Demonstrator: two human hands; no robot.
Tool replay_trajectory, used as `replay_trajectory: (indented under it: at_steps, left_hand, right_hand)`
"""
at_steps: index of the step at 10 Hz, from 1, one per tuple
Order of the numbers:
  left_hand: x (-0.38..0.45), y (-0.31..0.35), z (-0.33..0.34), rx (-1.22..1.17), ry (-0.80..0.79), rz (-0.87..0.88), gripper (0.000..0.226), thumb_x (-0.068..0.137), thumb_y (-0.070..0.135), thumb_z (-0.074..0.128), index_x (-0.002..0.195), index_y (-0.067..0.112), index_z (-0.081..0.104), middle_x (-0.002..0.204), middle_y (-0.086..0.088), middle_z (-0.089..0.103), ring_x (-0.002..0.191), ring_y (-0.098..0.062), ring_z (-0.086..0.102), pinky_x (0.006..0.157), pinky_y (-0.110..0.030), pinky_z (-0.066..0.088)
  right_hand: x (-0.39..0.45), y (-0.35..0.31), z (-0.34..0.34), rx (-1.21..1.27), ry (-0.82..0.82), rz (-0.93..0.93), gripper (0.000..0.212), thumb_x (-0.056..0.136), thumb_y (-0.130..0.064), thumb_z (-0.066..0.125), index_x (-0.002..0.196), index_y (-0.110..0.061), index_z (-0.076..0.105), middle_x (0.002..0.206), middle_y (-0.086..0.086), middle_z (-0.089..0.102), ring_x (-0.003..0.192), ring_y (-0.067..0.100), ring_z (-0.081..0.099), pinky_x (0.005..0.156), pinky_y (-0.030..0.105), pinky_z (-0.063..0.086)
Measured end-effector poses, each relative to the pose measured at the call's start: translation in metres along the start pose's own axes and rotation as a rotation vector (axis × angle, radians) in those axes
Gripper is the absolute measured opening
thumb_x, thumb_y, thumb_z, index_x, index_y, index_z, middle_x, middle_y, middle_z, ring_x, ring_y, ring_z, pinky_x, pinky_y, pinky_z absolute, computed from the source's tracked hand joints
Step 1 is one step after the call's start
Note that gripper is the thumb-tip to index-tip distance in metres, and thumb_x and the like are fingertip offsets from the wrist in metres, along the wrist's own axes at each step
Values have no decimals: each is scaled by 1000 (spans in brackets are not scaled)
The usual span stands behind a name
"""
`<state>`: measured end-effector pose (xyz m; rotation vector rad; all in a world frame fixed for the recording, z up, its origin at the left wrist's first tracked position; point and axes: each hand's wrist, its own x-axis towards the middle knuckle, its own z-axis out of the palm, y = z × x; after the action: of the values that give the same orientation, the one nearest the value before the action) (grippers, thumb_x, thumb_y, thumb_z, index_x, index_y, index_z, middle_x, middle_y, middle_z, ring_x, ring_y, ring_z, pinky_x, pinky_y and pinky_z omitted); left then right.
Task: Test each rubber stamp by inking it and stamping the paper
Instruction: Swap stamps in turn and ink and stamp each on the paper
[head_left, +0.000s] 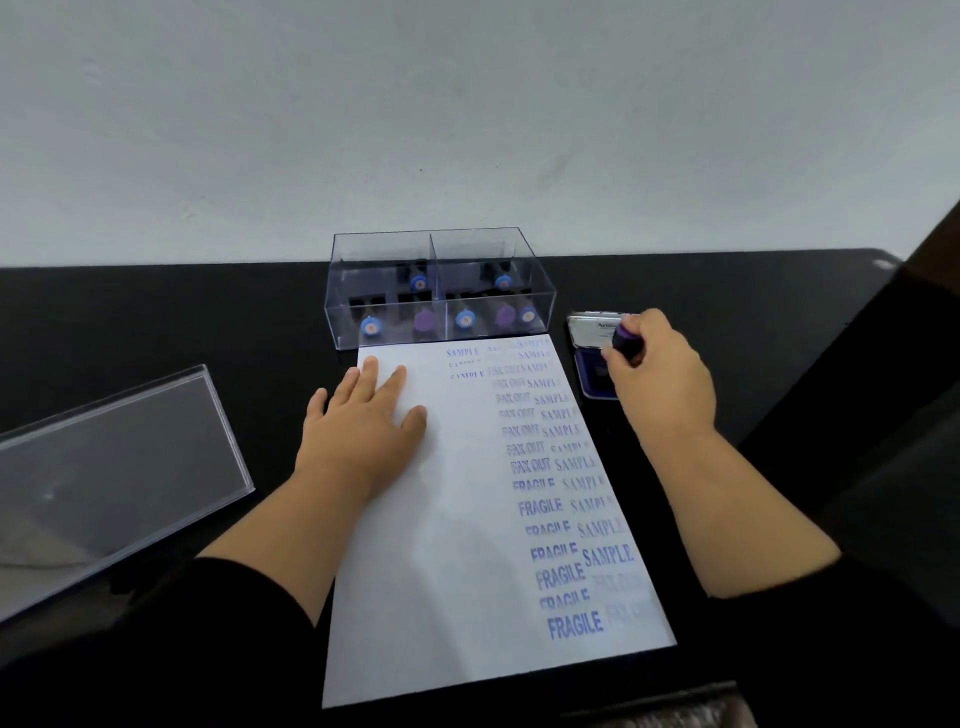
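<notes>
1 black table (156, 322), white wall (467, 104), stamped paper (457, 519)

lighting: soft, even, moderately bright; no hard shadows. faint grey shadow on the paper (467, 519) beside the left hand (358, 426). glare: pale sheen on the clear lid (114, 478) at left and on the box (436, 291) walls. black counter (182, 312) reads nearly featureless. focus: overall soft; stamped text smeared. distortion: wide-angle bending, counter edge bowed, corners stretched.
</notes>
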<state>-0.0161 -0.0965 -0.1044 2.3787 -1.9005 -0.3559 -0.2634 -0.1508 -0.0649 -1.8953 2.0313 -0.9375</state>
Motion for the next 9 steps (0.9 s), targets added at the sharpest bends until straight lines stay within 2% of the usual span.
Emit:
replay_trajectory:
  at_steps: [4,6,7,9]
  left_hand:
    - [-1,-1,1,2,-1,1,58,99,49,18,152,34,2,159,5,-11,146,-11,-9,118,-39,-6]
    - [0,0,0,10,-4,0,58,99,49,18,152,34,1,159,5,-11,146,-12,-8,118,-39,-5]
    - [-1,0,1,4,-1,5,58,99,49,18,152,34,2,160,5,-11,146,-12,-8,118,-39,-5]
    - [-2,0,1,5,3,3,57,99,49,18,152,34,2,159,5,-11,146,-11,-9,118,-39,-6]
  right_hand:
    - [-1,-3,3,-70,3,-14,16,93,-21,53,108,-19,48,96,1,51,76,17,46,58,28,35]
    - [-3,-3,4,-60,21,-18,13,94,-22,52,106,-19,48,98,3,53,73,18,45,49,24,28]
    - [-3,-3,4,-63,24,-26,14,94,-21,52,107,-18,48,102,5,55,73,18,46,52,26,31]
    - [-3,-15,1,-24,37,-76,16,94,-22,51,108,-16,48,99,3,54,75,18,48,57,30,39]
